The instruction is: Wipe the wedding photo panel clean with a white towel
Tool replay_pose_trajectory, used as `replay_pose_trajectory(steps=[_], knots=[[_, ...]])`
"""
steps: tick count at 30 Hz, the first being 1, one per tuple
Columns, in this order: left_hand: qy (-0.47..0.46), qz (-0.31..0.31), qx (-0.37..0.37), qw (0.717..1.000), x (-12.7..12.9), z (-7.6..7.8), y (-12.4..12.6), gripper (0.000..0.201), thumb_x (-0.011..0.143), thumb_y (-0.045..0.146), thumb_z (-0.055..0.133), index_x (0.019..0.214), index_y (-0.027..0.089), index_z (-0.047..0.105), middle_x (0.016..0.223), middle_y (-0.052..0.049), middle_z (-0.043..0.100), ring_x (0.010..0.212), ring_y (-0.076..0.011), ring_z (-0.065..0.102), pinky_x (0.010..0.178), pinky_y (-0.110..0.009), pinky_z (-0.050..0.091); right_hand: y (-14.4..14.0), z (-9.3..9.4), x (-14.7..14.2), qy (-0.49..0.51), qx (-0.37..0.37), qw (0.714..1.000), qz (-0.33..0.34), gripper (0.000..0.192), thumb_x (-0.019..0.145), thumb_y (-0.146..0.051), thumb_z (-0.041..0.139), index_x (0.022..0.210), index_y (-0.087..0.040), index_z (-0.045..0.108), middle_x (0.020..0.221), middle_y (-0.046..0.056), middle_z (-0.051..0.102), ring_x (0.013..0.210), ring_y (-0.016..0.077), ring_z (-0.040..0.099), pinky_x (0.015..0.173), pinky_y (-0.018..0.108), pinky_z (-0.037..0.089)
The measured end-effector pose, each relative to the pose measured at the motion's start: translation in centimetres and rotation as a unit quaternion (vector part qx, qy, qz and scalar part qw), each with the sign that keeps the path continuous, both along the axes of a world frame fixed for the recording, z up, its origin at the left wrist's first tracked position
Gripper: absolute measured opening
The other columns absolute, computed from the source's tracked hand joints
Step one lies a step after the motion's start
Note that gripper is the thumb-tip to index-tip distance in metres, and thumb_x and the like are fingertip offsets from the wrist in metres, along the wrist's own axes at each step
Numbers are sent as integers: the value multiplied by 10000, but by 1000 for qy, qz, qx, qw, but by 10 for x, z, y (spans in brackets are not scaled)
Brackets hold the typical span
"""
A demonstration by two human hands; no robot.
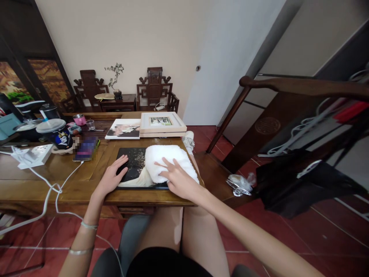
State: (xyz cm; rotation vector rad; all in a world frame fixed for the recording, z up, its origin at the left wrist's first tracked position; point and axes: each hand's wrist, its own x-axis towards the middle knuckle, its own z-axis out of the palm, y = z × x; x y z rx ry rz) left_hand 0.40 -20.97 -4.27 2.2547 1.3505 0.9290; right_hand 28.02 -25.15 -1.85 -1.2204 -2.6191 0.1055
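A dark framed photo panel (131,163) lies flat on the wooden table (129,197) in front of me, with a pale gown-like shape in its picture. My left hand (113,176) rests on the panel's left edge, fingers stretched and slightly apart. Over the panel's right part lies a folded white towel (175,157), hiding that side. My right hand (175,175) presses flat on the towel with its fingers spread.
Behind the panel lie a white picture frame (163,124) and a photo print (123,129). To the left are a charging phone (85,149), a power strip (36,156), white cables and a lidded cup (61,134). A wooden chair (259,86) stands at right.
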Motion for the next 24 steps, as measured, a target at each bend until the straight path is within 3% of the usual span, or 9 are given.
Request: replay_pose_trajectory(steps=[5,12,18,21,24], knots=[[-12,-2,0,1000,-1,-2,1,504,890,468,449,1277,157,536,1388,-98,478,1335,-222,367,1129,-417,250,31,-5,15,2,17,1000,7,534,633,31,389,1071,-160,629,1429,84,425,1367,317,265,1076,571,239],[-13,-4,0,1000,-2,-3,1,512,895,462,442,1277,133,533,1390,-113,472,1337,-219,365,1130,-412,247,74,-11,17,-19,29,994,-104,511,701,17,388,1150,-107,598,1354,168,491,1354,330,278,1042,573,255],[-9,-4,3,1000,-1,-4,1,499,897,450,441,1278,141,532,1388,-105,475,1335,-216,369,1128,-418,251,40,-10,-8,-31,44,994,-91,524,679,14,411,1139,-136,611,1444,112,398,1347,378,241,1017,646,234],[-9,-5,8,1000,-1,-4,1,495,897,441,443,1271,131,537,1382,-109,481,1331,-217,375,1126,-419,258,10,-3,-20,-23,11,999,-42,520,672,16,415,1119,-147,626,1455,98,384,1369,362,212,1045,650,201],[-2,-3,5,1000,-1,-3,1,493,899,441,437,1274,137,534,1386,-106,477,1331,-220,375,1124,-427,261,-11,8,-23,-22,-21,998,52,527,639,37,402,1066,-149,649,1466,73,367,1392,339,171,1079,635,171]])
